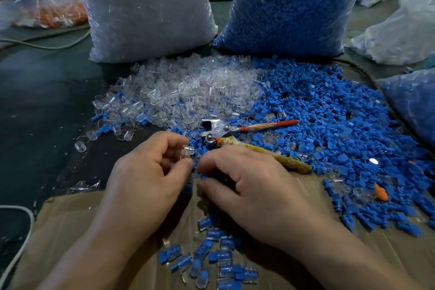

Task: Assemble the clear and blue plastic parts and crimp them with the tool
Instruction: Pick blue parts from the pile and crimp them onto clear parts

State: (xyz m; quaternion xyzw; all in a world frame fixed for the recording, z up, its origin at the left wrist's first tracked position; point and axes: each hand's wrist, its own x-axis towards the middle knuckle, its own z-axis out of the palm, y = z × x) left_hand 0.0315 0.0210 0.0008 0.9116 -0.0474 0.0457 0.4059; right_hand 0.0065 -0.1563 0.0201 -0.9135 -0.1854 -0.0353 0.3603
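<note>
My left hand (150, 172) pinches a small clear plastic part (187, 150) between thumb and fingers. My right hand (254, 186) meets it fingertip to fingertip, and a bit of blue part (194, 164) shows between the two hands. The crimping tool (226, 130) lies just beyond my hands, with one red handle and one cloth-wrapped handle (277, 157). A heap of clear parts (188, 92) spreads at centre left and a heap of blue parts (329, 113) at the right. Several joined clear-and-blue pieces (211, 254) lie on the cardboard below my hands.
A tall bag of clear parts (146, 7) and a tall bag of blue parts (292, 4) stand at the back. More bags sit at the right (407, 30) and far left (51, 4). Brown cardboard (70, 219) covers the near table. An orange piece (381, 193) lies at the right.
</note>
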